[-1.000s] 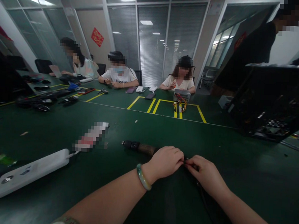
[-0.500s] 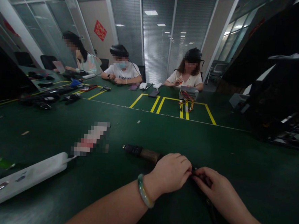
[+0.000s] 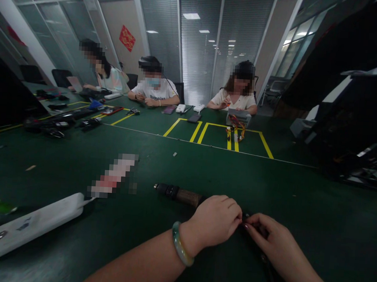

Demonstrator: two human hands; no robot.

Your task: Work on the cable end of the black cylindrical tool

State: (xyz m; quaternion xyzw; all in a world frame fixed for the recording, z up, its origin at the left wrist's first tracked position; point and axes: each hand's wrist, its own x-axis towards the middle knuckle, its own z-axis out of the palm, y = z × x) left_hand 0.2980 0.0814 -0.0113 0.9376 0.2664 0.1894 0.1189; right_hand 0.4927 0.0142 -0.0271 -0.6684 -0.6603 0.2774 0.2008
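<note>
The rod (image 3: 179,193) lay on the smooth green table (image 3: 346,227), its long axis slanting from far left to near right under both grips. My left grip (image 3: 217,219), nearer the brown, grainy handle (image 3: 188,197), pinched it; my right grip (image 3: 273,237) pinched just beside, fingertips almost meeting. The ribbed, cylindrical black end (image 3: 168,191) finished in shiny metal.
</note>
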